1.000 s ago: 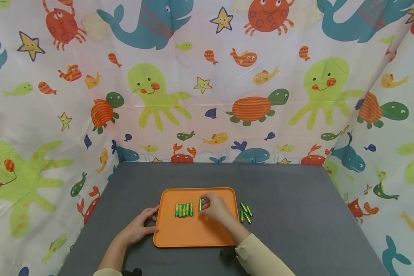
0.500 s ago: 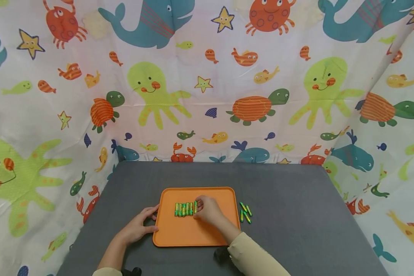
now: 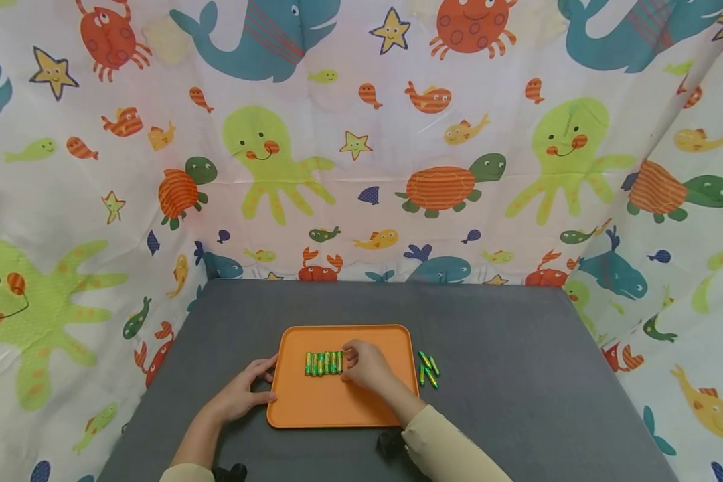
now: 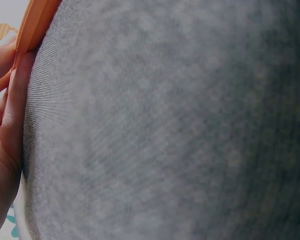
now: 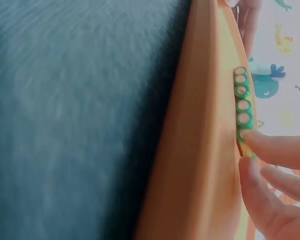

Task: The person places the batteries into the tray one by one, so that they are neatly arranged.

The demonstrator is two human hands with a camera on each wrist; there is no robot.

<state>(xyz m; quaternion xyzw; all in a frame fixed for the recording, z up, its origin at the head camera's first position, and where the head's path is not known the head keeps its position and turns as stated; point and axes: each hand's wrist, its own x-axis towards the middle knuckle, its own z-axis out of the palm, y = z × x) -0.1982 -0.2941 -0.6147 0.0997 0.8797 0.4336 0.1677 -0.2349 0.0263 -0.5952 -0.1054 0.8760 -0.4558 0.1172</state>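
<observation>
On an orange tray lies a row of several green-and-gold batteries, side by side, with their round ends toward me in the right wrist view. My right hand reaches over the tray and pinches the rightmost battery between thumb and finger, at the end of the row. One fingertip covers part of that battery's near end. My left hand rests against the tray's left edge, thumb and fingers spread along the rim; the left wrist view shows fingers touching the tray's side.
Several loose batteries lie on the grey table just right of the tray. A white curtain printed with sea animals hangs behind the table and along both sides.
My right hand has carried one battery leftward over the tray and set it against the right end of the row. The left hand and tray have stayed in place.
</observation>
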